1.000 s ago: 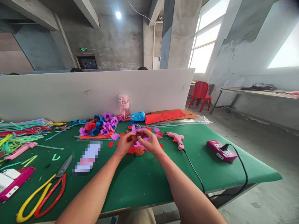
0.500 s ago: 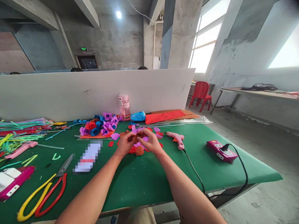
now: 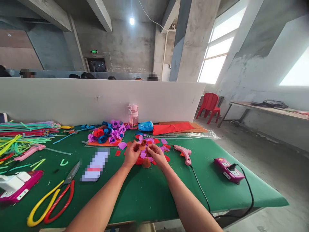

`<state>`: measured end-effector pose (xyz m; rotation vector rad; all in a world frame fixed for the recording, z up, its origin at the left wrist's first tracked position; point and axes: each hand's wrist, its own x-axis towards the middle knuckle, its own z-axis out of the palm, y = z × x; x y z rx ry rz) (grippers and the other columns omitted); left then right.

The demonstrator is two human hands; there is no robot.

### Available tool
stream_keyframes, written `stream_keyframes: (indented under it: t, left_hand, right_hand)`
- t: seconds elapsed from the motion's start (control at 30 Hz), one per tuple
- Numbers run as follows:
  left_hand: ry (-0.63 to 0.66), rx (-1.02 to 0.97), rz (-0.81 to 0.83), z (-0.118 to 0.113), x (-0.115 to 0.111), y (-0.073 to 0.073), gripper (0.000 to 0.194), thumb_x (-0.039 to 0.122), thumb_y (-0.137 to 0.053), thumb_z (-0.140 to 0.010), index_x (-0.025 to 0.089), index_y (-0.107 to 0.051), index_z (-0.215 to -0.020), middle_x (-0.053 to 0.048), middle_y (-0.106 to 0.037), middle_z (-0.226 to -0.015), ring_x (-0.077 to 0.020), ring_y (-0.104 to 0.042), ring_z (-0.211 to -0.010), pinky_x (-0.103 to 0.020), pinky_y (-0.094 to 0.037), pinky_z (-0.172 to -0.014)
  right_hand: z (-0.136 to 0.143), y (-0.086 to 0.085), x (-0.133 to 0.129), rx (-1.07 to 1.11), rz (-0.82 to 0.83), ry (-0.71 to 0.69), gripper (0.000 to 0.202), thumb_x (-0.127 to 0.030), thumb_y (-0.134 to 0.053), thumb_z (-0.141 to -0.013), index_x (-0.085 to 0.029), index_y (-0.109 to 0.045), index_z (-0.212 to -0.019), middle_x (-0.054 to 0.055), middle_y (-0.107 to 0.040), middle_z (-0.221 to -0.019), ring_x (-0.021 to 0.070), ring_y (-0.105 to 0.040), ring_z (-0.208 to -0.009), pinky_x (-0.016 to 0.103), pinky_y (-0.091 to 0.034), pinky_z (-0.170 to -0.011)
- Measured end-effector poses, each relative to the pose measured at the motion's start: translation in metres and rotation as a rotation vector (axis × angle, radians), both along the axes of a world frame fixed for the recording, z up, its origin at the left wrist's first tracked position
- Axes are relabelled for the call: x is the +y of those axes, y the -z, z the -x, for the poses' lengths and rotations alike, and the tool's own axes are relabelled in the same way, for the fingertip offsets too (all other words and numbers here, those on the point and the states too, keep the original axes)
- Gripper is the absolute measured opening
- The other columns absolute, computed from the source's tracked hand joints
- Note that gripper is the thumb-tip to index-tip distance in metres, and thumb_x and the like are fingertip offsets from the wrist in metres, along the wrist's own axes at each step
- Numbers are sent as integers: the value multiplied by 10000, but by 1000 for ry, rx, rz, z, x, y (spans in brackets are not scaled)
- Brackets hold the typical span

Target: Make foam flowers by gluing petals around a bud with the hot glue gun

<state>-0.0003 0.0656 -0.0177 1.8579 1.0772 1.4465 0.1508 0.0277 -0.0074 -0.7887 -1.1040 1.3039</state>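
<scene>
My left hand (image 3: 132,154) pinches a small rolled brown paper flower (image 3: 144,142), which stands upright at its fingertips. Close on its right, my right hand (image 3: 155,153) has thumb and fingers pressed together; anything between them is too small to make out. Under and around both hands lie loose red, purple and brown paper petals (image 3: 146,162). Finished purple, blue and red paper flowers (image 3: 102,139) are heaped on an orange sheet behind and to the left. A pink glue gun (image 3: 184,153) rests right of the petals.
On the green table (image 3: 145,193) are large scissors (image 3: 58,193), coloured strips (image 3: 26,129), a power strip (image 3: 229,170), a blue packet (image 3: 145,126) and red paper (image 3: 172,128). A pink bottle (image 3: 133,114) stands before the white partition (image 3: 60,100).
My hands have moved apart, and the rolled brown flower now shows above my left fingertips. The view has shifted slightly, with heads now visible beyond the partition.
</scene>
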Motion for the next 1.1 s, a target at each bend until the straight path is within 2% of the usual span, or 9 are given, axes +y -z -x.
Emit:
stream_keyframes:
  t: [0.1,0.2,0.33,0.4,0.57,0.67,0.83,1.0,1.1]
  left_hand:
    - [-41,54,-47,0,-3,-3,27,228,-592,-761,206,-590,-776,42,-583,-632,-106,-525,-541,-210,-388,-526]
    - [-30,80,-56,-1,-7,-7,29,217,-587,-765,204,-565,-751,52,-550,-598,-102,-500,-523,-207,-365,-515]
    - [46,114,-38,-6,-12,-8,30,198,-576,-765,203,-546,-766,42,-572,-627,-109,-522,-554,-214,-385,-543]
    - [86,150,-51,-8,-15,-9,24,189,-566,-764,202,-545,-765,36,-572,-634,-116,-530,-576,-223,-392,-562]
    - [162,216,-96,-12,-25,-16,22,200,-538,-774,199,-547,-753,10,-589,-685,-142,-550,-638,-250,-405,-602]
    - [186,216,-89,-12,-27,-18,64,248,-534,-797,200,-545,-757,-1,-600,-709,-152,-561,-653,-261,-418,-616]
    - [184,253,-85,-12,-26,-17,55,232,-527,-796,199,-546,-757,-5,-610,-714,-152,-560,-651,-256,-404,-600]
    - [184,273,-102,-13,-25,-16,27,207,-526,-779,200,-545,-761,-2,-601,-718,-150,-553,-658,-256,-405,-615]
    - [178,284,-112,-13,-25,-16,31,216,-534,-771,201,-545,-746,3,-587,-699,-146,-538,-639,-253,-403,-606]
  right_hand:
    - [6,-6,-6,163,134,-60,279,-331,-750,-679,-183,-609,-869,-12,-654,-732,105,-614,-594,252,-511,-650]
    - [11,-13,-13,306,270,-124,194,-236,-706,-719,-170,-599,-866,2,-665,-724,120,-651,-616,263,-541,-668]
    - [13,-16,-24,490,388,-68,30,-164,-596,-802,-156,-585,-829,22,-664,-658,126,-661,-592,258,-559,-664]
    - [13,-17,-32,555,431,-28,37,-140,-553,-818,-144,-587,-833,46,-681,-672,137,-671,-600,258,-564,-653]
    - [14,-25,-51,567,481,70,148,-92,-471,-820,-115,-609,-867,96,-719,-753,147,-684,-608,249,-566,-617]
    - [15,-29,-57,551,489,138,143,-89,-472,-810,-116,-605,-855,106,-724,-767,150,-684,-596,247,-562,-595]
    - [15,-30,-58,551,501,131,148,-78,-471,-795,-109,-600,-860,100,-718,-727,153,-682,-577,246,-560,-578]
    - [14,-34,-59,561,595,139,218,-81,-404,-831,-80,-617,-878,101,-712,-691,151,-677,-557,238,-561,-556]
    - [11,-36,-61,565,581,133,205,-90,-416,-841,-79,-617,-879,109,-717,-721,156,-687,-574,241,-562,-562]
